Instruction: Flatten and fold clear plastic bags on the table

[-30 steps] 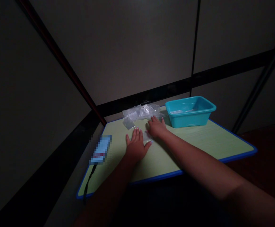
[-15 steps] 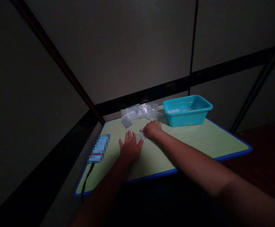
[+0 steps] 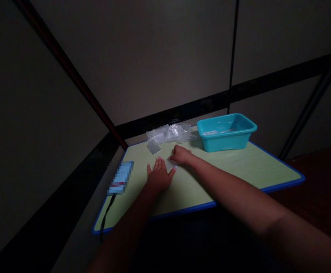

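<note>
My left hand (image 3: 159, 177) lies flat on the table with its fingers spread, pressing at the left side of a small clear plastic bag (image 3: 170, 163). At the bag's upper right, my right hand (image 3: 182, 154) is closed, its curled fingertips pinching the bag's edge. Part of the bag is hidden by the hands, and whether anything is inside it cannot be made out. Just beyond my left fingertips lies another small flat clear bag (image 3: 154, 148), beside a crumpled heap of clear plastic bags (image 3: 172, 132).
A turquoise plastic basin (image 3: 226, 142) with some clear or whitish pieces in it stands at the back right of the pale green table (image 3: 239, 167), which has a blue edge. A blurred-out blue card (image 3: 121, 177) with a black strap lies at the left. Panelled walls enclose the back.
My right hand has drawn back slightly toward the left, with its fingers more curled. My left hand has shifted a little to the right, nearer the small bag.
</note>
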The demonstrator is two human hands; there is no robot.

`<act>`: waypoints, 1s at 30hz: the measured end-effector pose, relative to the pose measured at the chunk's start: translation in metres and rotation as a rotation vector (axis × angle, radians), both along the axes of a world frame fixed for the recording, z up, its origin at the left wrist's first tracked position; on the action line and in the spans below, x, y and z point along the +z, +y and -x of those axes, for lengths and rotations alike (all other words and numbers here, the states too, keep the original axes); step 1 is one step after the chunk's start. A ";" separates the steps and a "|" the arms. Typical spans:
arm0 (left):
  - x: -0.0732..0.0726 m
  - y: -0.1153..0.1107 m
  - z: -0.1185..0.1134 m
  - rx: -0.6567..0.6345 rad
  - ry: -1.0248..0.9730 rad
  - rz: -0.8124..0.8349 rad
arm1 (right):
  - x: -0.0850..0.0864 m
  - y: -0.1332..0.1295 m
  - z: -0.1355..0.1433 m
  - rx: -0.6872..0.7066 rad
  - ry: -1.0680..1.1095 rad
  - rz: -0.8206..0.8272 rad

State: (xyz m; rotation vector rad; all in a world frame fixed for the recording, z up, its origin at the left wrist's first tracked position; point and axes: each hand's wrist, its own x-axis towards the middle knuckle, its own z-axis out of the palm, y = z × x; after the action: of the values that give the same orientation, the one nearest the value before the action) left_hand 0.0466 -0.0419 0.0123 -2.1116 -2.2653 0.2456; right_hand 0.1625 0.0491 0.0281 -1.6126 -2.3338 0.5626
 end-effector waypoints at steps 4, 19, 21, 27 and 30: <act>-0.002 0.000 0.000 -0.014 0.016 -0.014 | -0.006 0.005 0.001 -0.029 0.157 0.008; -0.002 0.000 0.000 -0.055 -0.081 -0.049 | -0.017 0.011 0.002 0.095 0.374 -0.049; -0.001 0.000 0.000 -0.074 -0.084 -0.056 | -0.017 0.010 0.005 0.124 0.456 -0.042; 0.001 0.001 -0.001 -0.116 -0.091 -0.041 | -0.024 0.003 0.018 0.285 0.832 0.102; 0.001 0.001 -0.001 -0.139 -0.096 -0.042 | -0.029 0.001 0.025 0.346 0.986 0.187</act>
State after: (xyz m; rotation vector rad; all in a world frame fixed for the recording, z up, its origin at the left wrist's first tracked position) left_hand 0.0474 -0.0409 0.0132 -2.2939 -2.1383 0.0925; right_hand 0.1379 0.0502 -0.0012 -0.6707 -1.7838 1.3105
